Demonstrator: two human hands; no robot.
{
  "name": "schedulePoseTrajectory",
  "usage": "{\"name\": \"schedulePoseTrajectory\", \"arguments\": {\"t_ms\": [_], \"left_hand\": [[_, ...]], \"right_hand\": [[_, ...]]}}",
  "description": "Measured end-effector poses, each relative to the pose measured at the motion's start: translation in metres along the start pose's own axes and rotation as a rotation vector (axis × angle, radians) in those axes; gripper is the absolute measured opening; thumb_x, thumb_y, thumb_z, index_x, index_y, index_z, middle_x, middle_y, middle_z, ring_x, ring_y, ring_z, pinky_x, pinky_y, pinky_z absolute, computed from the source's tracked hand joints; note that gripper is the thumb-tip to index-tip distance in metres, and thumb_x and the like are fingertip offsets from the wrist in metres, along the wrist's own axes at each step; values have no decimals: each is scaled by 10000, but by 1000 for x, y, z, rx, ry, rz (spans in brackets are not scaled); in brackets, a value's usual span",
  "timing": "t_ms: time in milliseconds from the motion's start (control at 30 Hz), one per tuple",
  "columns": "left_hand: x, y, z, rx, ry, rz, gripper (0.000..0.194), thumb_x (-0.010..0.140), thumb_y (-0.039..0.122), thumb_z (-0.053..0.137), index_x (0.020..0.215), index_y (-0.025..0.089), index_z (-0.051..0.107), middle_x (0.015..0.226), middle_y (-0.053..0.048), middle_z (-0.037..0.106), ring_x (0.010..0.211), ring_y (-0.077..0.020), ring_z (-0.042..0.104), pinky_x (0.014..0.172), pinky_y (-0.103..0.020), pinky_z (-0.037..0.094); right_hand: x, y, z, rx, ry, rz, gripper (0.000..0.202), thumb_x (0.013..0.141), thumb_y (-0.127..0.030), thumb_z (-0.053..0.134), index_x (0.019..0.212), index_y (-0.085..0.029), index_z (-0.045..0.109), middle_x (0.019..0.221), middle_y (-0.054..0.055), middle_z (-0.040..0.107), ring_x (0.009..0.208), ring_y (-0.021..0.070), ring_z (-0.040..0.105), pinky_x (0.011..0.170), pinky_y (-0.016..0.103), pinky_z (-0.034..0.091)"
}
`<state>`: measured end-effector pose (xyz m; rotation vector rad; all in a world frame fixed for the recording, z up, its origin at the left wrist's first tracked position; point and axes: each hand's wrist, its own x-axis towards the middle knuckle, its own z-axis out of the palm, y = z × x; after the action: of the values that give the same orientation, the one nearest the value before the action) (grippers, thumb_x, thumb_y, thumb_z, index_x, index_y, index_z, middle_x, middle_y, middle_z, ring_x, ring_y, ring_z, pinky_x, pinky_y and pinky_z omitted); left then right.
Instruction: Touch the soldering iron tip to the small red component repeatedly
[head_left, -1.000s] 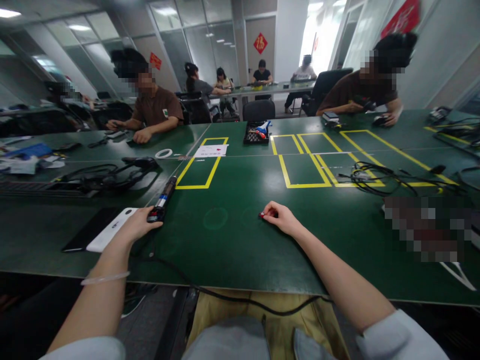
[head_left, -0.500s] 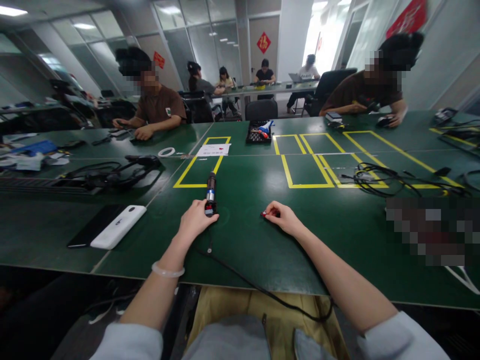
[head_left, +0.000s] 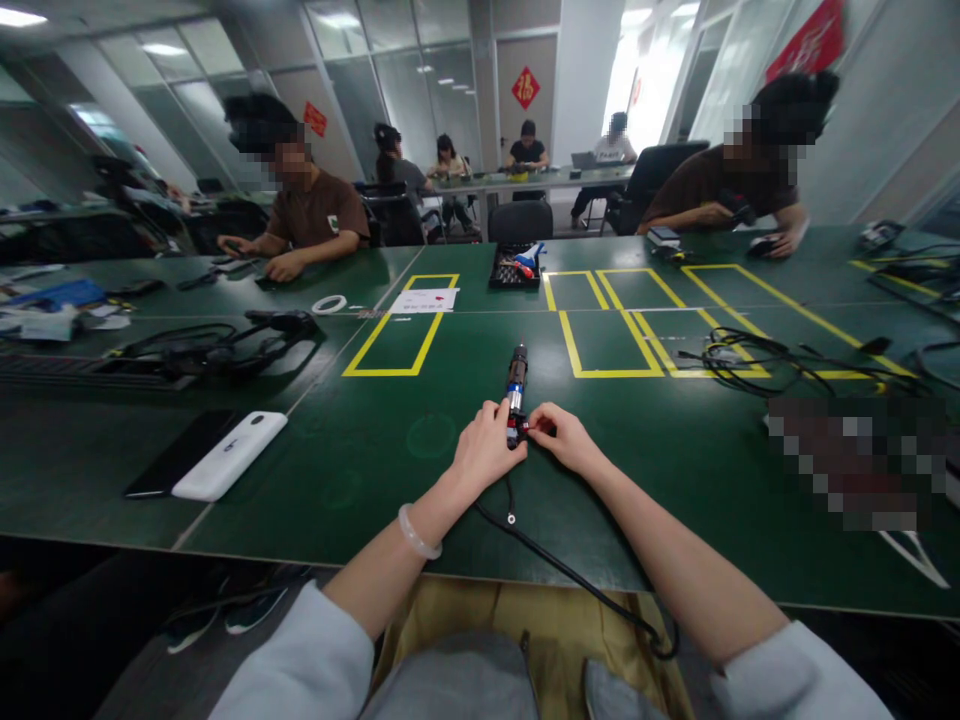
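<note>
Near the middle of the table, my left hand [head_left: 484,448] is closed around the rear of a slim corded power tool [head_left: 517,376] with a dark front, a silver-and-blue band and a thin tip pointing away from me. Red and black parts show at its rear, partly covered by my fingers. My right hand [head_left: 568,440] pinches a small red piece [head_left: 526,427] right beside the tool's rear; I cannot tell whether they touch. Below, a short wire ends in a ring terminal [head_left: 511,519]. A black cord [head_left: 566,574] runs from there over the table edge to my lap.
A white power bank-like block [head_left: 229,456] and a black flat item lie at left. Black cables [head_left: 757,352] are heaped at right. Beyond the yellow tape outlines, a black tray [head_left: 504,278] holds tools. Two people work across the green table [head_left: 420,530].
My left hand has carried the tool, its cord and the ring terminal rightwards, up to my right hand. My right hand stays about where it was, still pinching the red piece.
</note>
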<state>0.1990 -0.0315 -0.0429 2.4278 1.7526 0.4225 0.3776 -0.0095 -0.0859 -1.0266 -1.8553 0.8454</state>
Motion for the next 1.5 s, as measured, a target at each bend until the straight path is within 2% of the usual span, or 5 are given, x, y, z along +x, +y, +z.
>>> {"name": "schedulePoseTrajectory", "arguments": {"t_ms": [400, 667, 833, 1100, 1500], "left_hand": [[-3, 5, -2, 4, 18, 15, 650, 785, 419, 576, 1364, 198, 379, 1168, -135, 500, 1029, -282, 534, 807, -352, 423], [9, 13, 1, 37, 39, -71, 690, 838, 560, 481, 1380, 148, 372, 1132, -173, 502, 1026, -312, 524, 802, -376, 405], [6, 1, -3, 132, 53, -16, 675, 857, 554, 462, 1394, 157, 365, 1128, -157, 524, 1029, -290, 514, 804, -358, 399], [-22, -64, -30, 356, 41, -63, 647, 899, 553, 374, 1409, 157, 366, 1132, -136, 544, 977, -256, 531, 786, -338, 406], [-70, -226, -73, 519, -31, -335, 758, 880, 620, 249, 1456, 133, 323, 1259, -198, 502, 1082, -364, 516, 900, -450, 390]], "right_hand": [[0, -6, -4, -26, 11, 8, 105, 831, -279, 609, 827, -198, 675, 829, 38, 591, 702, 154, 553, 679, 290, 449], [-1, -6, -5, 101, 42, 106, 165, 865, -334, 551, 898, -190, 624, 830, 25, 659, 721, 163, 593, 709, 296, 467], [-1, -4, -5, 121, -1, 103, 185, 859, -341, 561, 954, -189, 608, 861, 25, 651, 733, 154, 585, 702, 284, 459], [-2, -7, -7, 98, -19, 117, 195, 859, -339, 561, 964, -179, 598, 812, 12, 619, 705, 138, 553, 680, 267, 443], [-3, -7, -8, 31, -47, 113, 163, 863, -301, 549, 915, -171, 631, 772, 14, 622, 689, 140, 549, 658, 261, 425]]}}
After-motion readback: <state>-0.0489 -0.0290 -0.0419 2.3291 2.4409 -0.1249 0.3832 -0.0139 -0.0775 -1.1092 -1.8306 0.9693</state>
